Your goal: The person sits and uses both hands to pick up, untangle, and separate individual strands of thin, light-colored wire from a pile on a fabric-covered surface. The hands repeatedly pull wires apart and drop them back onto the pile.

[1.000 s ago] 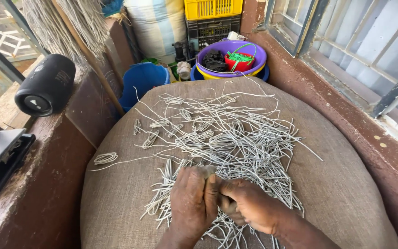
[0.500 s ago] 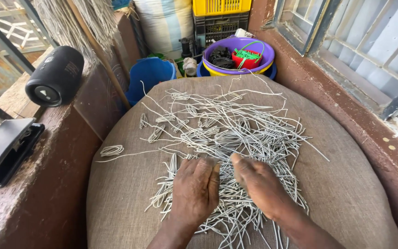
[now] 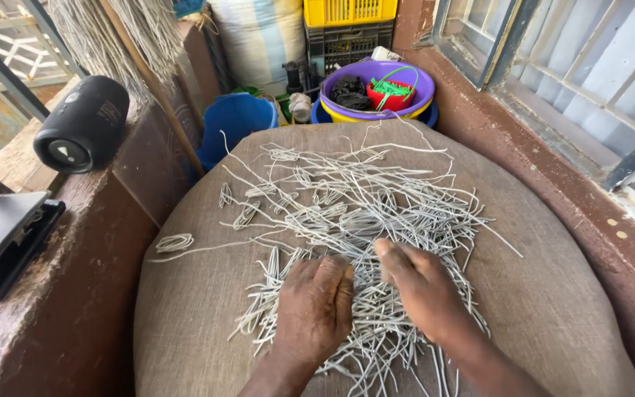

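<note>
Pale grey cord pieces (image 3: 347, 213), far too many to count, lie scattered and looped across the top of one big burlap-covered mound (image 3: 553, 309) that fills the middle of the view. Two hands press down on the near part of the heap: the left hand (image 3: 316, 309) lies flat, palm down, fingers together and slightly curled onto the strands, gripping nothing that shows; the right hand (image 3: 422, 288) lies just beside it, fingers stretched forward over the cords, also flat and not closed round anything. One small coil of cord (image 3: 175, 242) sits apart near the mound's left edge.

Behind the mound stand one striped sack (image 3: 259, 37), one yellow crate (image 3: 348, 10) stacked on one black crate (image 3: 347, 45), one blue bucket (image 3: 237, 121), and one purple basin (image 3: 406, 77) nested in a yellow one, holding a small red basket (image 3: 391, 94). On the brown ledge (image 3: 53, 323) at left rest one black cylindrical speaker (image 3: 82, 125) and one flat black case (image 3: 5, 239).
</note>
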